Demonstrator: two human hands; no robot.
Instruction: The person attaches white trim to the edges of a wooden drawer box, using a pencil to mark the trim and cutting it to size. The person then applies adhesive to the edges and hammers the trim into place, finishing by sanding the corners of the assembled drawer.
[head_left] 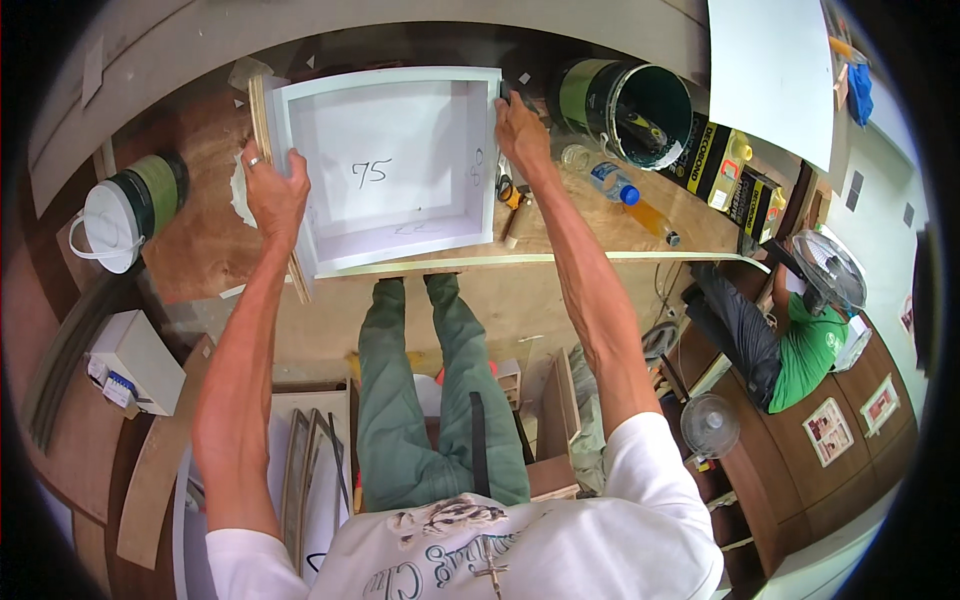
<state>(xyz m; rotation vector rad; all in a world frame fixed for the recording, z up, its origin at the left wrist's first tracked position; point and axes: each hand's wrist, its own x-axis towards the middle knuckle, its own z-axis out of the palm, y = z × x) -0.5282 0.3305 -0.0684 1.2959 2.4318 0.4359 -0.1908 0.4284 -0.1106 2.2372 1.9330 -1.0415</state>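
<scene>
A white open-topped box like a drawer [385,170] lies on the workbench before me, with handwritten marks on its bottom. Along its left side stands a panel [262,118] with a bare plywood edge. My left hand [275,192] is closed round that panel, with the thumb toward the box's left wall. At the far right corner my right hand [521,132] grips the outside of the box's right wall. Something dark shows by its fingertips, too hidden to name. Beside the box's right wall lie an orange-and-black tool [512,193] and a wooden handle [516,225].
Right of the box stand an open dark bucket [600,110], a blue-capped bottle [610,184], an amber bottle [652,220] and yellow-black cans [722,170]. A white-lidded bucket [112,228] lies left. Another person [805,350] in green sits near a fan [828,268] at right.
</scene>
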